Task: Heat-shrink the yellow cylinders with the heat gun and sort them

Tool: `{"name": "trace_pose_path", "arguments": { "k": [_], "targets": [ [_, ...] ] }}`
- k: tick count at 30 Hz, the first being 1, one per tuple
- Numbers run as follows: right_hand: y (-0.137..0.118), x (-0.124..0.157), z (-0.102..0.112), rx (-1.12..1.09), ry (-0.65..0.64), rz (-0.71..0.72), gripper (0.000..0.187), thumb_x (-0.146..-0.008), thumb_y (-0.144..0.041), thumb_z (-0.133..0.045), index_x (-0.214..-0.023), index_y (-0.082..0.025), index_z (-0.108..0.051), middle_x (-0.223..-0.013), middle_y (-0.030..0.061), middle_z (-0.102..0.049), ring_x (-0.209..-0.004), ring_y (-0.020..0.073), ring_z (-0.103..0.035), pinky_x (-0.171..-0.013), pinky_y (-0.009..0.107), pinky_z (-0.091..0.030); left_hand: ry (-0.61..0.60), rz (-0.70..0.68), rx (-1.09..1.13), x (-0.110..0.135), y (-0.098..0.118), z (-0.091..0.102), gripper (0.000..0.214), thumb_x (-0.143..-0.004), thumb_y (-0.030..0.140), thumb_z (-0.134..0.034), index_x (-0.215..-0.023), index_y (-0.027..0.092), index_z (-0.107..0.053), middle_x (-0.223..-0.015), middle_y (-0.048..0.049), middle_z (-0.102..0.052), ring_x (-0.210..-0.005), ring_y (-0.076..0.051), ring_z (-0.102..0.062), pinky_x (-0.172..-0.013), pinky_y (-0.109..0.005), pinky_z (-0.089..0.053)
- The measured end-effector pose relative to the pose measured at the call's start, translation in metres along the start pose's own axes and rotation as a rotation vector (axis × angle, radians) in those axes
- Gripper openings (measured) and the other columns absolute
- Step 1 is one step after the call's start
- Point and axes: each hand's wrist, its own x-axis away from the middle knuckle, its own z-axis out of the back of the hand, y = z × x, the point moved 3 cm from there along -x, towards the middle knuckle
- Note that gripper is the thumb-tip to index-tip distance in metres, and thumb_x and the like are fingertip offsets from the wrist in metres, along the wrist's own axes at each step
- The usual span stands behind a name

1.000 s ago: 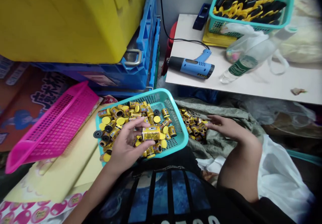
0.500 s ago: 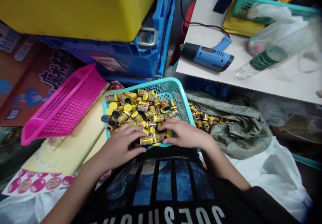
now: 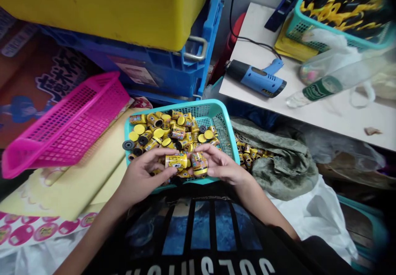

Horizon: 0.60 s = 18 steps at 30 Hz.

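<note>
A teal basket on my lap holds several small yellow-labelled canisters and loose yellow caps. My left hand is closed round one canister lying sideways over the basket's near edge. My right hand pinches a second canister right beside it, and the two canisters almost touch. More canisters lie in a heap on grey-green cloth to the right of the basket.
An empty pink basket leans at the left over yellow sheets. Blue and yellow crates are stacked behind. A white table at right carries a blue heat gun, a plastic bottle and a teal basket of black-yellow parts.
My right hand came from the heap on the cloth to the basket, and both hands lifted from pressing on the canisters. Each now holds one canister.
</note>
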Motion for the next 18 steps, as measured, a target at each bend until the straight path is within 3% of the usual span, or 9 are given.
{"name": "trace_pose_path", "arguments": {
  "k": [5,12,15,18],
  "targets": [
    [-0.005,-0.003,-0.007,-0.132,0.067,-0.021,0.065,-0.073,-0.028,-0.071,-0.127,-0.021,-0.037,-0.105,0.0032,-0.059,-0.094,0.0133,-0.067,-0.084,0.022,-0.054,0.009,-0.012,0.078,-0.002,0.005,-0.007,0.030,-0.077,0.033,-0.079,-0.101,0.019,-0.068,-0.113,-0.0093,-0.075,-0.077,-0.016,-0.073,-0.064,-0.026,-0.062],
    [-0.014,0.000,-0.009,-0.043,0.152,-0.135,0.081,-0.059,-0.033,-0.059,-0.132,-0.019,-0.027,-0.124,0.0135,-0.056,-0.086,0.0135,-0.062,-0.080,0.027,-0.052,0.038,-0.103,0.133,-0.005,0.007,-0.009,0.043,-0.075,0.028,-0.084,-0.112,0.023,-0.061,-0.109,-0.0087,-0.075,-0.108,-0.024,-0.071,-0.067,-0.024,-0.062],
    [-0.013,0.002,-0.006,-0.097,0.129,-0.098,0.075,-0.061,-0.031,-0.058,-0.129,-0.019,-0.028,-0.121,0.0130,-0.057,-0.086,0.0137,-0.062,-0.077,0.026,-0.051,0.028,-0.103,0.122,-0.006,0.009,-0.013,0.051,-0.074,0.032,-0.086,-0.118,0.022,-0.060,-0.111,-0.0101,-0.075,-0.110,-0.026,-0.071,-0.066,-0.025,-0.063],
    [-0.014,0.003,-0.003,-0.139,0.107,0.006,0.059,-0.071,-0.037,-0.062,-0.120,-0.018,-0.035,-0.111,0.0098,-0.057,-0.082,0.0118,-0.060,-0.071,0.022,-0.049,0.007,-0.119,0.094,-0.006,0.013,-0.015,0.055,-0.075,0.034,-0.085,-0.123,0.023,-0.061,-0.113,-0.0097,-0.074,-0.110,-0.026,-0.071,-0.067,-0.027,-0.065]
  ]
}}
